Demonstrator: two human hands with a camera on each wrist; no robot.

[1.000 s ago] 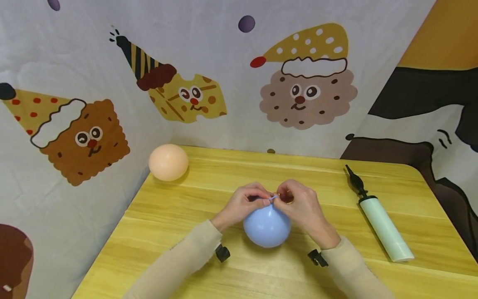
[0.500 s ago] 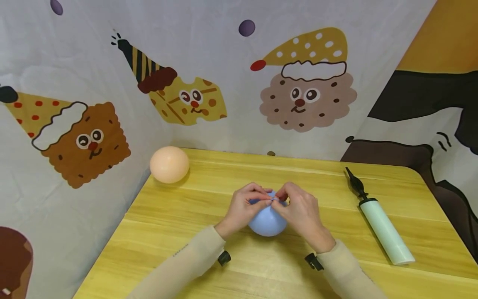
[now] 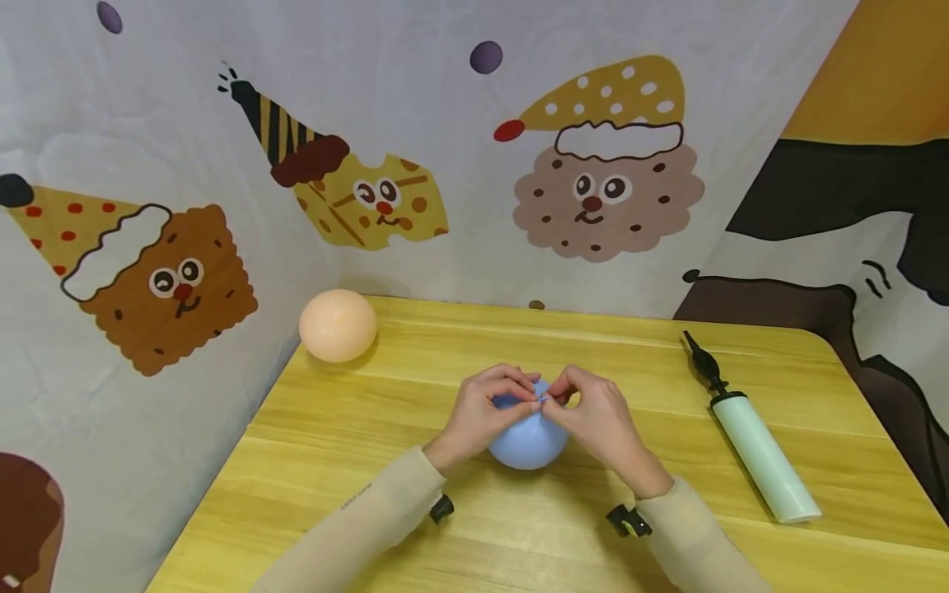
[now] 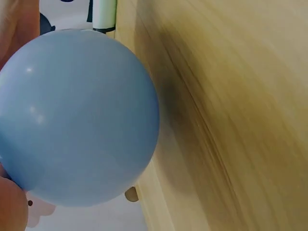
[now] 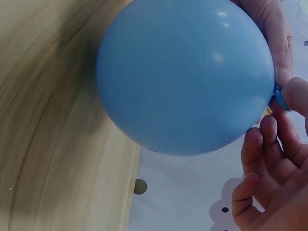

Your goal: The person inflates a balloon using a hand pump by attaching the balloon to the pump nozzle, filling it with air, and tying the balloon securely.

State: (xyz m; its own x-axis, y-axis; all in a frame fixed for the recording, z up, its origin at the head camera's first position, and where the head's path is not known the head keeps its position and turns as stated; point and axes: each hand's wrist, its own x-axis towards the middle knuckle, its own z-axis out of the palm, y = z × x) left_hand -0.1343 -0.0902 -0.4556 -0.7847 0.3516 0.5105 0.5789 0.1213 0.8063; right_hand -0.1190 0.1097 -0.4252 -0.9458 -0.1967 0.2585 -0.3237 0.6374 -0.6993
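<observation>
A round, inflated blue balloon (image 3: 528, 445) is between my two hands, above the wooden table, and it fills much of both wrist views. My left hand (image 3: 474, 416) pinches at the balloon's short neck (image 5: 280, 98) with thumb and fingers. From the other side, my right hand (image 3: 599, 416) pinches the same neck, thumb against fingertip. In the right wrist view its other fingers (image 5: 269, 159) curl loosely beside the balloon. The fingertips meet at the neck and hide part of it.
A peach balloon (image 3: 338, 326) rests at the table's back left corner. On the right lies a mint-green hand pump (image 3: 765, 457) with a black nozzle. A cartoon-printed cloth (image 3: 474, 272) stands behind the wooden table (image 3: 311, 445).
The blue balloon has tipped, so its top now shows behind the fingers, where earlier it hung below them. Both hands have shifted slightly and still pinch the neck.
</observation>
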